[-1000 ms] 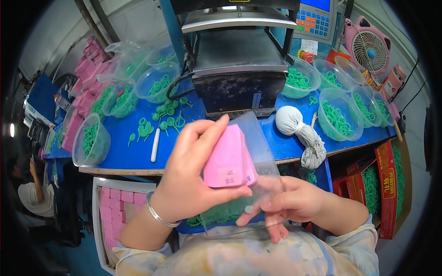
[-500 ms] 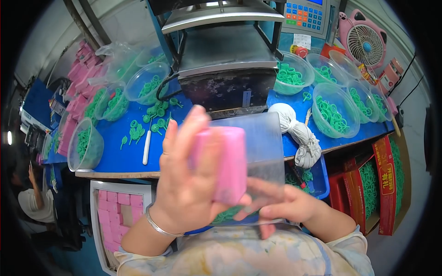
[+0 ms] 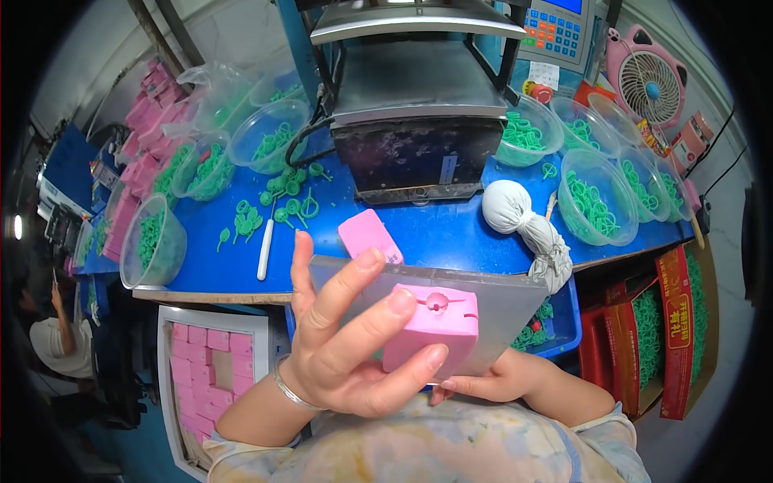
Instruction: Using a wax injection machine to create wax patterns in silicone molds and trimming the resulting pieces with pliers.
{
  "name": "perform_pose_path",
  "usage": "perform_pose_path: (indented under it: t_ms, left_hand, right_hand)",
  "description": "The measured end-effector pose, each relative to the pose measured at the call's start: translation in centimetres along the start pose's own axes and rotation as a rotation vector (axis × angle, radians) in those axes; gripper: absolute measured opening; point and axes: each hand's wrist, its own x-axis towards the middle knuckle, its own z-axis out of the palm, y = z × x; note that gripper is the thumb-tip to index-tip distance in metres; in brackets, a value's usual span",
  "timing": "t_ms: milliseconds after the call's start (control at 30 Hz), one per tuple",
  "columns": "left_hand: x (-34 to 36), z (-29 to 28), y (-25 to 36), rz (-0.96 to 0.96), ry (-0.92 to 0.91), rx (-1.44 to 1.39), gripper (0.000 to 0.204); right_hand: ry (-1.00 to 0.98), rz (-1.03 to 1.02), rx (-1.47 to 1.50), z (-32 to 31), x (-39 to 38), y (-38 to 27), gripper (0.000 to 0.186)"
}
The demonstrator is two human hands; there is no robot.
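My left hand grips a pink rectangular block close in front of me; its top end shows a slit and a small round knob. Behind the block is a grey translucent plastic piece, held flat from below by my right hand, which is mostly hidden under it. A second pink block shows just above the plastic piece's far edge, over the blue table. A bangle sits on my left wrist.
A press machine stands at the table's back. Clear bowls of green rings line both sides, with loose green rings, a white stick and a tied white cloth bundle. A tray of pink blocks lies lower left; red cartons right.
My left hand has turned the pink block so its slit end faces up. The plastic piece has tilted from upright to nearly flat behind it. Both hands came a little lower.
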Motion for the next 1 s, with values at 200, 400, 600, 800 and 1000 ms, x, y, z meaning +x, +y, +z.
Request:
perform_pose_path:
  t_ms: [200, 400, 600, 800, 1000]
  left_hand:
    - [-0.7, 0.2, -0.1, -0.007, 0.019, -0.036, 0.044]
    - [1.2, -0.9, -0.1, -0.303, -0.316, -0.047, 0.077]
    - [-0.2, -1.1, -0.8, -0.246, -0.111, -0.11, 0.08]
    - [0.4, -2.1, 0.0, -0.32, -0.215, -0.216, 0.051]
    - [-0.1, -1.7, 1.2, -0.403, -0.225, -0.313, 0.047]
  right_hand:
    - [-0.029, -0.024, -0.08, -0.4, 0.0, 0.6, 0.027]
    - [0.038, 0.138, 0.018, 0.3, 0.3, -0.5, 0.035]
    - [-0.067, 0.221, 0.182, 0.3, 0.3, 0.5, 0.051]
    - [-0.16, 0.365, 0.168, 1.0, 0.7, 0.9, 0.055]
    - [-0.188, 0.343, 0.141, 0.6, 0.7, 0.4, 0.051]
